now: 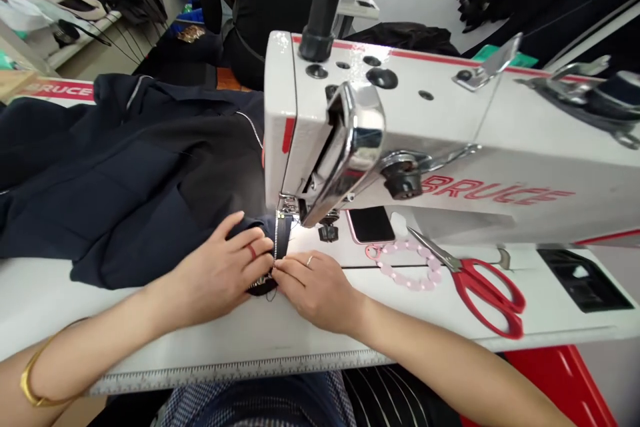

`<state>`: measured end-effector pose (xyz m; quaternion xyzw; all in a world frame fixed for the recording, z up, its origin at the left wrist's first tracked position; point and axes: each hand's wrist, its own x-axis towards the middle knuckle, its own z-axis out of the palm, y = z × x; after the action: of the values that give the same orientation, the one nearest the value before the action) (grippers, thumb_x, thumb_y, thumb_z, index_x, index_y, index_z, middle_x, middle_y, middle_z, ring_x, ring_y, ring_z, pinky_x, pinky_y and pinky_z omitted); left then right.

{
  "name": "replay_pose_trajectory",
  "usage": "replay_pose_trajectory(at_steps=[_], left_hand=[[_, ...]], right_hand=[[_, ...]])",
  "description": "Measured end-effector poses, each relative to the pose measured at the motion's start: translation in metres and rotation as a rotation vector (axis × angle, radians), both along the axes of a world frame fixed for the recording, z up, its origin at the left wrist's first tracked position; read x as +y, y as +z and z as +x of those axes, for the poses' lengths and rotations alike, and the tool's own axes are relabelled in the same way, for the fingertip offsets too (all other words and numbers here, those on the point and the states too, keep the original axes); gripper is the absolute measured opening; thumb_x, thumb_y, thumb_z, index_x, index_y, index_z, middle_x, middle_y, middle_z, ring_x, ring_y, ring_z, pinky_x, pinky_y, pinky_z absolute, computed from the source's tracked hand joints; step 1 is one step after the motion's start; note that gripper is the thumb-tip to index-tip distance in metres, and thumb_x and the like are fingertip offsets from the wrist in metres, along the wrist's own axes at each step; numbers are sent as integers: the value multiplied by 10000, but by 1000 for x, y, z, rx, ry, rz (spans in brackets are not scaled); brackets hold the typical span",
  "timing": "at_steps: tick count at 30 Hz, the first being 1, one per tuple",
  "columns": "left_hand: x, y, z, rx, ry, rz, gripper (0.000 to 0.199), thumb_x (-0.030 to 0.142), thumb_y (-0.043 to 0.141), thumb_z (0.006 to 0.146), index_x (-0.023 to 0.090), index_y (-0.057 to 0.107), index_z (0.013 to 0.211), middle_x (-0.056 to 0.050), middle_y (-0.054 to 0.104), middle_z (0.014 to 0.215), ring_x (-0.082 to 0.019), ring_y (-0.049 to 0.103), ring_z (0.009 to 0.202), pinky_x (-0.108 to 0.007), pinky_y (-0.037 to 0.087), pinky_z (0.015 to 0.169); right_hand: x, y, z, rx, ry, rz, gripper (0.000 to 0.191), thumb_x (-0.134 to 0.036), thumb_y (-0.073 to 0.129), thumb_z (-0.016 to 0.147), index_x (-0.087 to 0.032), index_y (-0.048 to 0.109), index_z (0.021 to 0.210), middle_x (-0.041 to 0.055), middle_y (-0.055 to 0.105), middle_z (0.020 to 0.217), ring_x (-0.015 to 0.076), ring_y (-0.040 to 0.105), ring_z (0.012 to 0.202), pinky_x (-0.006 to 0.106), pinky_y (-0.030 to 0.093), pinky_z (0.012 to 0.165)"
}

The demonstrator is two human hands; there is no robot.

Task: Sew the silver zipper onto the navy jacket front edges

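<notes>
A dark navy garment (135, 200) is spread over the left of the sewing table, and its edge runs under the white sewing machine (400, 120). Along that edge lies a metal-toothed zipper (275, 240), leading up to the lit needle area. My left hand (225, 267) rests on the fabric just left of the zipper, fingers stretched out and pressing the cloth. On the other side my right hand (313, 287) is closed, its thumb and fingertips pinching the zipper's near end. Loose thread hangs below the fingertips. The machine head hides part of the garment.
Red-handled scissors (480, 287), a pink bead bracelet (410, 267) and a phone (371, 223) lie right of the needle. A ruler strip (240, 369) follows the table's front edge. Beyond the machine, a person in black (273, 7) sits with their back turned.
</notes>
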<state>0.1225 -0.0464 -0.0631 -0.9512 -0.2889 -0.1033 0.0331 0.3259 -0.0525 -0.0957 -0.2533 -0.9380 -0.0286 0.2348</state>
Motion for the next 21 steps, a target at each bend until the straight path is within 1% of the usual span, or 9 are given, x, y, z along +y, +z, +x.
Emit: replay_pose_trajectory(at_steps=[1,4,5,6,7,9,10,13,21], left_hand=[[4,2,-4,35,10,-46,234,342,594,734,181,551,898,-36,610,965,-212,522,936,-498,239,1004],[9,6,-9,105,30,-127,205,372,624,675,188,545,720,5,587,724,-168,541,734,-482,257,1005],[9,6,-8,108,35,-128,207,379,620,674,187,550,707,-3,592,727,-170,545,730,-474,263,1005],[8,7,-6,94,31,-117,226,400,610,680,185,570,740,-26,616,799,-189,556,782,-474,262,1007],[7,7,-4,75,18,-107,281,435,593,693,185,591,821,-55,629,930,-219,557,881,-480,252,1011],[7,6,0,55,-7,-118,462,515,547,721,195,567,1053,-85,551,1202,-272,489,1086,-494,230,1022],[7,5,2,68,-7,-141,542,542,526,731,197,521,1150,-90,499,1278,-286,452,1143,-501,227,1023],[11,4,3,140,48,-210,647,552,513,737,159,451,1248,-115,467,1310,-311,438,1162,-517,255,1004],[11,2,2,92,120,-246,642,549,540,716,156,482,1221,-127,506,1261,-323,449,1143,-530,250,1009]], right_hand=[[-1,1,2,-11,6,-13,159,-140,456,866,-137,614,857,37,650,837,153,551,790,285,387,644],[-1,3,4,-10,28,-44,159,-126,462,861,-132,618,831,44,648,834,161,548,792,289,384,633],[0,3,4,-5,32,-52,171,-120,453,864,-130,619,821,46,645,825,161,547,784,290,384,628],[0,4,4,-2,36,-59,184,-111,443,865,-129,619,812,45,640,811,160,545,771,290,385,620],[0,4,4,-1,39,-69,196,-104,435,864,-128,619,801,43,633,788,159,542,753,290,385,611],[0,5,3,-7,45,-90,213,-96,422,862,-125,618,784,42,617,750,163,542,734,291,386,598],[-1,5,3,-10,46,-94,222,-94,414,863,-121,618,780,45,613,743,166,545,736,292,388,596],[-2,6,4,-3,44,-74,260,-97,376,879,-115,618,785,60,620,763,175,559,776,293,394,600],[-1,5,3,5,18,-69,287,-105,359,895,-133,616,772,58,639,790,162,559,789,285,400,593]])
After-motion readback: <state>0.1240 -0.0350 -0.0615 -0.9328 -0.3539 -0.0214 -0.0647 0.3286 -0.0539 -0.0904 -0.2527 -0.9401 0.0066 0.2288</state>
